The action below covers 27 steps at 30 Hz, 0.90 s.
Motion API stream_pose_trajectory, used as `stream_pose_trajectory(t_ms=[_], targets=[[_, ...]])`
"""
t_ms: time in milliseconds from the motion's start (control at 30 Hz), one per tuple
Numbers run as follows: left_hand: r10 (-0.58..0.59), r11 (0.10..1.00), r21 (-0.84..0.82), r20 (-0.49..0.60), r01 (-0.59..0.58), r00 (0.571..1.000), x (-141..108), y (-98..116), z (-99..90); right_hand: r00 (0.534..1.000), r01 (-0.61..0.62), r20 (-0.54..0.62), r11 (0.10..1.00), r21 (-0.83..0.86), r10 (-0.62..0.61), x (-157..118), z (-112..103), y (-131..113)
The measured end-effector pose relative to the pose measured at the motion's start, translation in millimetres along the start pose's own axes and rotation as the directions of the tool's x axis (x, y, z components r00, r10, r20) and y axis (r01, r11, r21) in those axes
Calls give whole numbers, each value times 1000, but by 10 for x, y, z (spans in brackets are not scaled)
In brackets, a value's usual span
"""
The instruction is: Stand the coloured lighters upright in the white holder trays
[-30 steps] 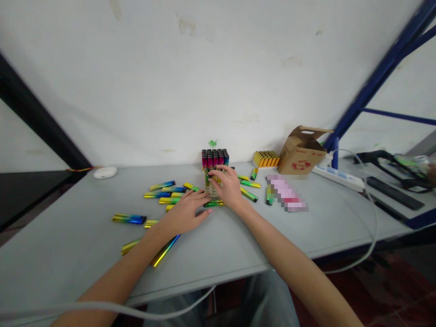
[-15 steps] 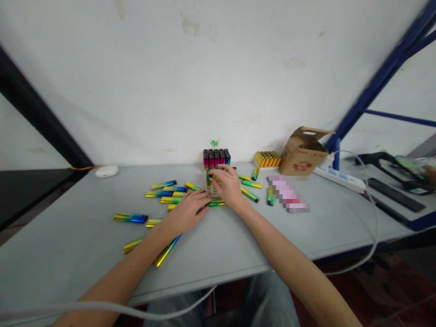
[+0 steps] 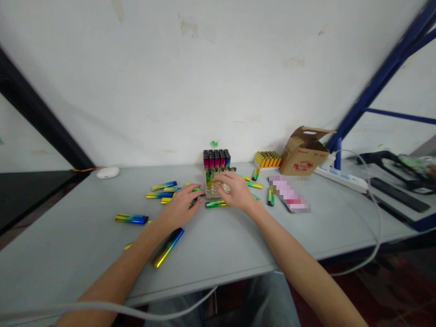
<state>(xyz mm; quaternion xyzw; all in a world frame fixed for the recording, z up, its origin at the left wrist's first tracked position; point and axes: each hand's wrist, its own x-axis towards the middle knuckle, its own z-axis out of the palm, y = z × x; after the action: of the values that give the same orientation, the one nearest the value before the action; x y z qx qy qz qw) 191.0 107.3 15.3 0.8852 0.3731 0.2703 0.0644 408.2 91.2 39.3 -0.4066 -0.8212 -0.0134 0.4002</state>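
A clear slotted tray [image 3: 213, 194] stands mid-table with shiny green-and-yellow lighters [image 3: 209, 178] upright at its left and back. My right hand [image 3: 236, 190] is at the tray's right side, thumb and forefinger apart just past the left lighter; its other fingers are partly hidden. Left of the tray, my left hand [image 3: 182, 204] curls over loose lighters, with a dark-ended lighter [image 3: 195, 200] between thumb and fingers, mostly covered. A green lighter [image 3: 196, 189] lies by its fingertips. In front of the tray lies another green lighter [image 3: 215, 205].
Behind the tray stands a block of pink-and-blue lighters [image 3: 217, 159]. Further right are an orange-yellow batch [image 3: 268, 160], a cardboard box [image 3: 302, 154], a blurred pink item [image 3: 289, 194] and a power strip [image 3: 342, 179]. Blue-and-yellow lighters [image 3: 168, 247] lie left; a white case [image 3: 108, 172] sits behind.
My right hand has shifted right, away from the lighter at the tray's left, uncovering the tray's front. My left hand has drawn back left from the tray over the loose lighters.
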Motion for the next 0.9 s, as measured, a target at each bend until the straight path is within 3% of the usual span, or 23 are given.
stream_pose_trajectory(t_ms=[100,200,433,533,600,733,800,900], targets=[[-47,999,1,-40,47,998,7,-41,-61,968,-20,252,999,36,11,-93,-99,-37],[-71,997,11,-45,71,996,6,-55,-87,930,10,368,1000,21,-17,-156,-94,-36],[-63,998,-5,-51,62,997,7,-12,-42,906,-13,423,997,78,-22,-156,-4,-42],[-71,996,-68,-71,66,995,7,37,-73,931,-146,361,959,243,50,-127,-47,-22],[-89,991,-109,-84,79,992,6,70,-104,933,-292,324,858,423,157,-100,-95,1],[-90,989,-123,-73,80,993,3,101,-122,891,-452,388,519,726,234,-36,-187,7],[-65,991,-123,-63,57,996,3,99,-101,879,-478,425,389,788,219,-14,-213,-15],[-18,992,-127,-50,12,999,6,93,-65,856,-513,464,269,815,226,-4,-225,-52]])
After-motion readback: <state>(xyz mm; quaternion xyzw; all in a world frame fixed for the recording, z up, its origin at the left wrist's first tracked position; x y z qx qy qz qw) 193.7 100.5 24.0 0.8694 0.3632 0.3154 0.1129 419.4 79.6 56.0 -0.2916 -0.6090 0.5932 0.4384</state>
